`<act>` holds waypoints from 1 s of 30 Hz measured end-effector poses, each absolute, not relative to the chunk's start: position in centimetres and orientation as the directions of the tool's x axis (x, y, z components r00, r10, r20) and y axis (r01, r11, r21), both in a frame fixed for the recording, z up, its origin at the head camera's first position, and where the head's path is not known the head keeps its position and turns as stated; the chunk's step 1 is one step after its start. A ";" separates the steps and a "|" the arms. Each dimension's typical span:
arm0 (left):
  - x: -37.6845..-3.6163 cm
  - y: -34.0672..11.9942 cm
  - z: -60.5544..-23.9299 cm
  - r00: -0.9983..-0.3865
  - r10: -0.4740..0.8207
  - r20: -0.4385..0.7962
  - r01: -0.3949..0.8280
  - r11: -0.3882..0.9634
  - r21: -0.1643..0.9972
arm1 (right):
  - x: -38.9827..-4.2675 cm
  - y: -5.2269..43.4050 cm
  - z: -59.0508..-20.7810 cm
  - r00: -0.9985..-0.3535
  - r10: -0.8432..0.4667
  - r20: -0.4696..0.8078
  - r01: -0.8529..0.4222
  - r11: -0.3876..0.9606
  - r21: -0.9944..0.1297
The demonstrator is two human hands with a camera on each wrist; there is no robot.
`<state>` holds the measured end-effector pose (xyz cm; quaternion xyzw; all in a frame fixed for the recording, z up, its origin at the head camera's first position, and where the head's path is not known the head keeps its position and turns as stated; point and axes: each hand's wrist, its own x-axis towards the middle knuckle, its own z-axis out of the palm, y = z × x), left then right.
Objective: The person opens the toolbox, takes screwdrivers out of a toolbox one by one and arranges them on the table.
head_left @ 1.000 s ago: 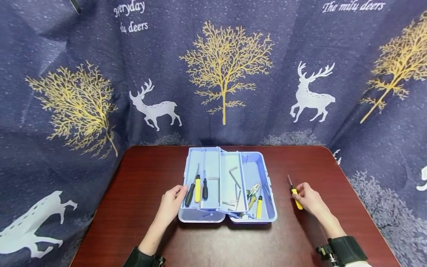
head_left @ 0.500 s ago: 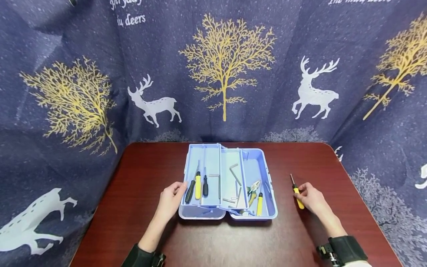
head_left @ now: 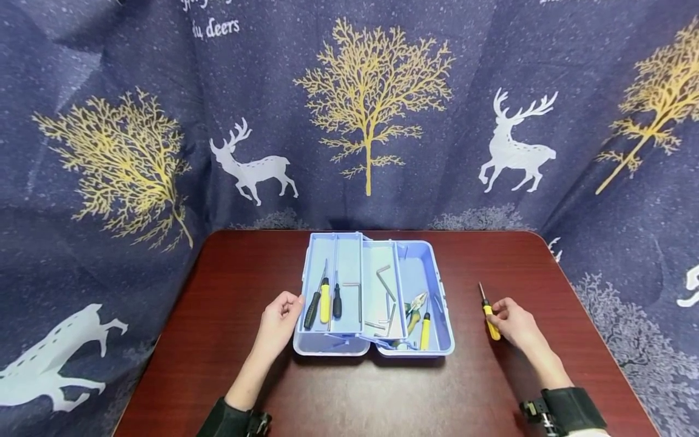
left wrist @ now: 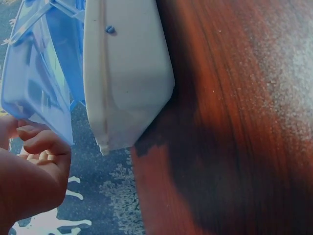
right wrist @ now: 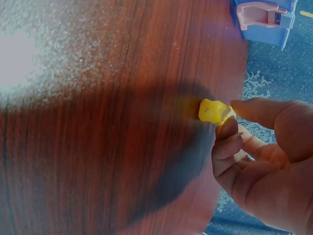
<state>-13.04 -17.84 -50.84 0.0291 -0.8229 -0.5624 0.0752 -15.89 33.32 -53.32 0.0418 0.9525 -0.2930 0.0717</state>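
An open light-blue toolbox [head_left: 442, 340] stands mid-table with its trays spread out. The left tray [head_left: 349, 267] holds several screwdrivers, the middle tray hex keys, and the right well pliers [head_left: 416, 308]. My left hand [head_left: 281, 318] is at the left tray's edge, thumb on the rim and fingers curled beside its wall [left wrist: 41, 147]. My right hand [head_left: 513, 325] pinches a yellow-handled screwdriver [head_left: 489, 315] lying on the table right of the box, tip pointing away. The right wrist view shows the handle's end [right wrist: 214, 111] between my thumb and fingers.
The dark red wooden table [head_left: 229, 291] is backed and flanked by a navy curtain [head_left: 164, 91] printed with deer and golden trees. Bare tabletop lies in front of the toolbox and on both sides. A pink latch [right wrist: 264, 12] shows on the box's near wall.
The head view has tilted a little, so everything sits slightly higher in the frame. Both hands keep their places, and the screwdriver stays under my right fingers.
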 end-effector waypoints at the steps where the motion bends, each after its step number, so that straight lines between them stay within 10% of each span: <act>1: -13.0 -17.8 -50.8 -0.988 -0.126 0.092 0.041 0.358 0.933 | -15.9 33.4 -53.3 -0.986 0.039 -0.162 0.123 0.826 -0.550; 30: -13.0 -18.0 -50.2 -0.995 -0.080 0.066 0.030 0.389 0.921 | -16.8 19.6 -42.6 -0.967 -0.217 0.133 -0.254 0.786 -0.564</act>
